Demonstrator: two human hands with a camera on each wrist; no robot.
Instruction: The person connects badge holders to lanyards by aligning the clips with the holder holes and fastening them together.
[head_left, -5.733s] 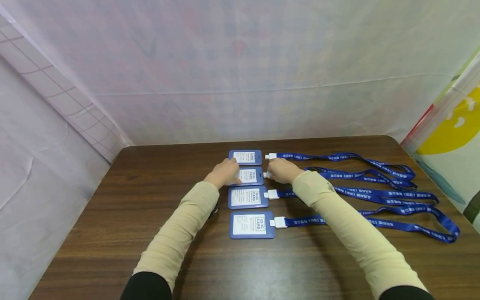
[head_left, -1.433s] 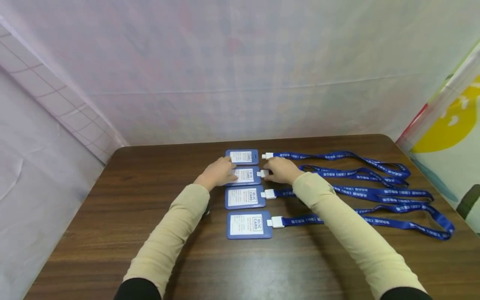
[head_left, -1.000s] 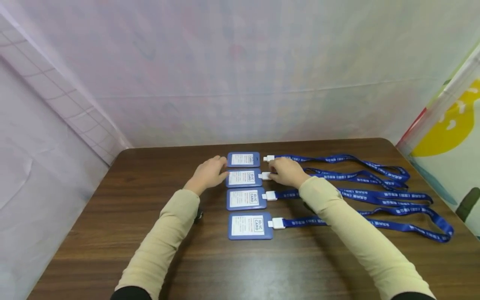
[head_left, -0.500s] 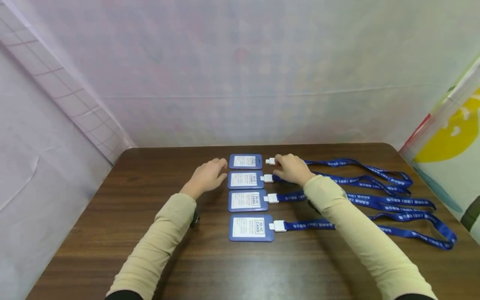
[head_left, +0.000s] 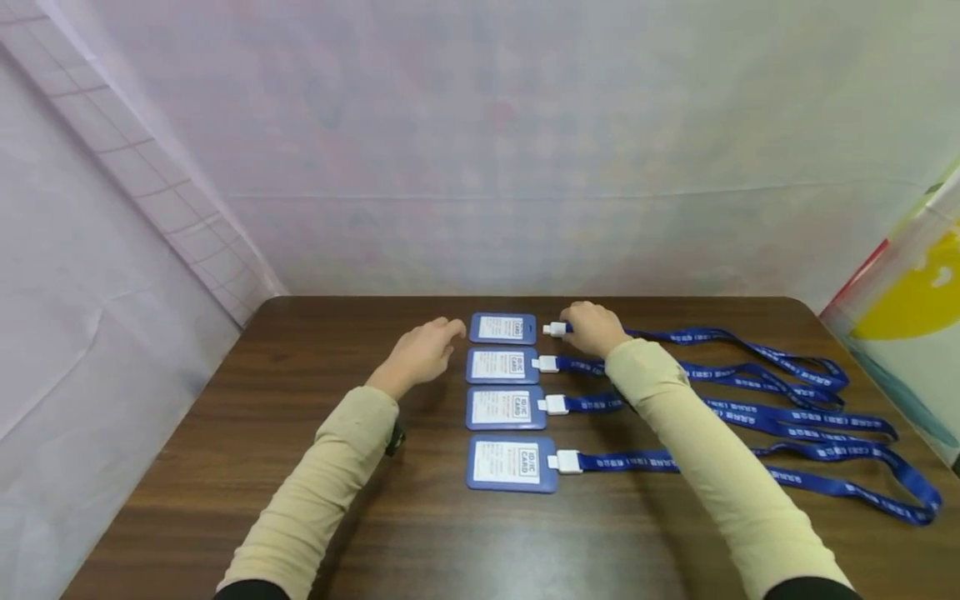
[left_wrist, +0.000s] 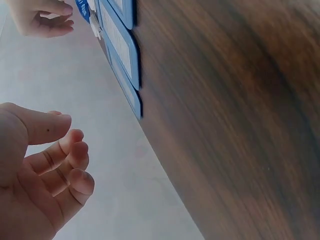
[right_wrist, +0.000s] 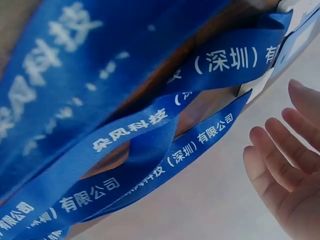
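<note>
Blue ID card holders lie in a column on the table. Beside the farthest card holder [head_left: 501,328], just off its left edge, my left hand [head_left: 418,354] hovers with loosely bent fingers, holding nothing. My right hand [head_left: 595,329] is over the farthest lanyard [head_left: 697,335], just right of its white clip [head_left: 556,329]; in the right wrist view its fingers [right_wrist: 280,155] are relaxed and grip nothing. A small gap separates that clip from the farthest holder. The second holder [head_left: 495,365], third holder [head_left: 504,407] and nearest holder [head_left: 510,463] each have a white clip at their right edge.
Blue printed lanyards [head_left: 862,497] run rightward in loops, some overlapping, under and past the right forearm. The brown table [head_left: 300,467] ends at a back edge against a pale cloth [head_left: 487,167]. A yellow-patterned cloth [head_left: 915,292] hangs at the right.
The second holder's clip, formerly apart, now meets its holder. Both hands have let go there: the left withdrew leftward off the holder, the right moved away to the farthest lanyard.
</note>
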